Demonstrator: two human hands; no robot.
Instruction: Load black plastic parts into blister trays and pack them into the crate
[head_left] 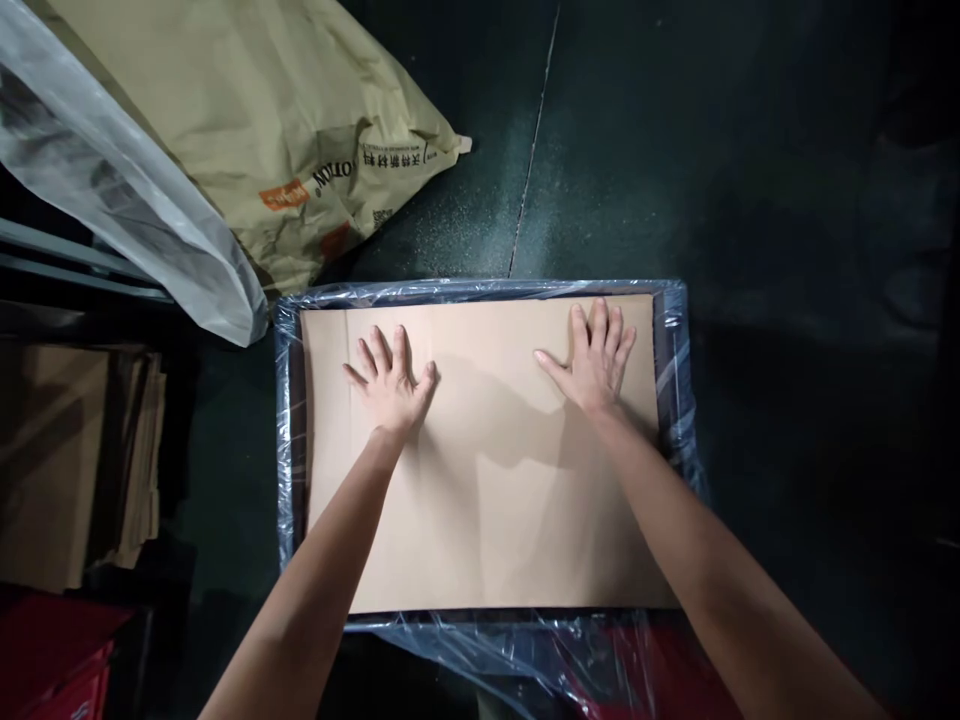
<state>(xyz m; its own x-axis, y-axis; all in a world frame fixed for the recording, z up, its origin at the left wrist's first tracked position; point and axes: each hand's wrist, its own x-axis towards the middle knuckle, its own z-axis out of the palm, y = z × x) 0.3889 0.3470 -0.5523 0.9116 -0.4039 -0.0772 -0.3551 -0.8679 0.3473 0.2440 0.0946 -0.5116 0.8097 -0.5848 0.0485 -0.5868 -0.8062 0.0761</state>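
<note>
A flat sheet of brown cardboard (480, 520) lies inside a rectangular bin (283, 430) whose rim is covered with clear plastic film (679, 350). My left hand (394, 385) rests on the upper left of the sheet, palm down with its fingers spread. On the upper right, my right hand (596, 360) lies flat with fingers apart, its tips close to the sheet's far edge. Neither hand grips anything. Whatever lies beneath the cardboard is hidden.
A large printed beige sack (300, 100) stands at the upper left beside a translucent plastic bag (150, 200). Folded cardboard pieces (52, 450) are stacked at left, above a red box (60, 650). Pale granules (465, 230) dust the dark green floor (787, 180).
</note>
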